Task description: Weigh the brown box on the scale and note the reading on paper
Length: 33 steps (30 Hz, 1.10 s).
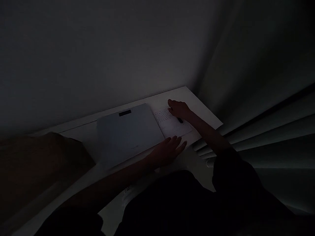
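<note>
Resting flat and loose, the left hand [169,147] is lying with its fingers spread and nearly straight at the near right corner of a closed laptop [129,132], fingertips just touching or just beside that edge, gripping nothing. The laptop is showing a smooth, matte grey lid, a rounded rectangle with a small dark bar near its far edge, and it is sitting flat on the white desk [197,101], whose surface is looking plain and smooth in the dim light.

Over to the right, the right hand [178,108] is curling down over a sheet of paper [172,124], knuckles raised, fingers bent inward. A short dark object, possibly a pen [180,120], is poking out beneath the palm; the light is too poor to say whether the hand is really gripping it. The paper is pale, thin and flat, carrying rows of faint small print near the hand, and it is lying just beside the laptop's right edge.

Dark sleeves are covering both upper arms. To the right of the desk, long slatted ridges [258,131] are running in parallel bands. A bare, smooth wall [98,49] is rising behind the desk.
</note>
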Available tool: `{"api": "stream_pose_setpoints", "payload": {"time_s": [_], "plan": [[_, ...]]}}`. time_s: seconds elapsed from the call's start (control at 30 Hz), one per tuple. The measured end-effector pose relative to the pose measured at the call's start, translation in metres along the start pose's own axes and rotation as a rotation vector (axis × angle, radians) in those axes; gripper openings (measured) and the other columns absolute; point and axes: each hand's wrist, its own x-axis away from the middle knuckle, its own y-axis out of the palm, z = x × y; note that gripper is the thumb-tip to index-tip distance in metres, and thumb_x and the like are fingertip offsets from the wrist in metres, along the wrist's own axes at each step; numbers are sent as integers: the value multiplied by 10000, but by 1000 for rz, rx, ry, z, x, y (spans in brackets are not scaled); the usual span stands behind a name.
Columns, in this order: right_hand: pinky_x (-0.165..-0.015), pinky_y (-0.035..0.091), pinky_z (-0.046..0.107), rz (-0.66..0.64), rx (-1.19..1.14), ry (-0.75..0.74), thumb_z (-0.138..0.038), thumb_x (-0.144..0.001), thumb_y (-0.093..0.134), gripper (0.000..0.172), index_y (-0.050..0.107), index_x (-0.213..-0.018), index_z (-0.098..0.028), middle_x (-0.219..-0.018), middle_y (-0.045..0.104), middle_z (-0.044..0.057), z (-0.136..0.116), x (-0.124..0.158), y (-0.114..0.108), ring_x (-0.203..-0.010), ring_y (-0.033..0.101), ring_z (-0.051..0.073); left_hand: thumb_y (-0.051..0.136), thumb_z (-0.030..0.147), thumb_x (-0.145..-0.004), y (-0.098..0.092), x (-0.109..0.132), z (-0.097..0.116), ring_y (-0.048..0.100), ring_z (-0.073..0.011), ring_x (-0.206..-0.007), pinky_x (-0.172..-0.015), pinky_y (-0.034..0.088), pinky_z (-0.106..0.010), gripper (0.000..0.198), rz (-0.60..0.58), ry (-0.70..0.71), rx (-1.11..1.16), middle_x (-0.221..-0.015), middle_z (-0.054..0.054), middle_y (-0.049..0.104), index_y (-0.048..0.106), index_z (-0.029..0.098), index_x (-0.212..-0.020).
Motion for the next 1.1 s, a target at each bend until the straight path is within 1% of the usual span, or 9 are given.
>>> {"api": "stream_pose_setpoints", "payload": {"time_s": [0.2,0.4,0.53,0.63,0.7,0.8,0.9,1.0,1.1], "plan": [[-590,346,348,-23,22,10,-402,-1072,573,403,470,-1337,-116,-1094,668,84,19,4,24,-918,634,285,438,317,-1011,21,-24,12,443,-407,-1373,-1067,409,-495,512,32,-135,70,-1505,-221,428,479,133,-1488],[-599,325,305,93,-84,-114,-258,-1045,544,279,525,-1302,-152,-969,672,48,34,4,45,-790,605,219,425,280,-997,28,-26,19,505,-398,-1316,-1015,460,-486,480,16,-200,122,-1438,-218,503,536,110,-1432],[-671,407,260,259,-589,-157,-295,-1050,432,257,601,-1209,-184,-907,641,29,50,-3,60,-781,601,177,425,240,-987,31,-26,21,548,-393,-1270,-992,479,-486,432,161,-213,91,-1388,-218,549,597,85,-1353],[-640,465,233,273,-1082,-139,-333,-1010,366,333,608,-1147,-150,-926,632,66,58,-9,66,-832,624,178,421,219,-984,33,-25,22,567,-387,-1250,-985,486,-485,414,238,-216,78,-1366,-218,567,615,73,-1319],[-630,491,220,280,-1262,-156,-354,-959,422,319,591,-1132,-145,-1003,632,90,59,-11,67,-911,632,185,423,221,-984,34,-24,22,565,-393,-1250,-982,486,-487,405,249,-217,94,-1358,-222,571,623,65,-1298],[-698,508,216,356,-1229,-174,-367,-857,617,305,591,-1078,-159,-1049,629,80,56,-11,65,-984,622,190,420,224,-987,35,-24,22,557,-401,-1255,-987,476,-493,403,251,-217,120,-1361,-233,562,620,53,-1292],[-670,477,226,429,-1061,-100,-381,-815,715,277,616,-953,-162,-938,626,52,50,-9,65,-871,608,183,400,234,-1000,37,-24,21,532,-406,-1282,-1005,459,-504,427,203,-212,128,-1401,-247,525,589,48,-1335],[-674,458,256,506,-966,-2,-401,-883,679,261,615,-821,-156,-822,611,48,44,-6,64,-769,568,177,411,260,-1002,38,-24,22,507,-414,-1308,-1023,442,-510,441,158,-211,147,-1431,-255,494,573,55,-1357],[-621,436,253,492,-1027,-32,-437,-987,558,357,651,-813,-139,-695,568,39,39,-3,63,-656,527,152,416,263,-999,38,-24,22,504,-416,-1310,-1023,442,-508,443,155,-211,149,-1434,-248,493,578,58,-1357]]}}
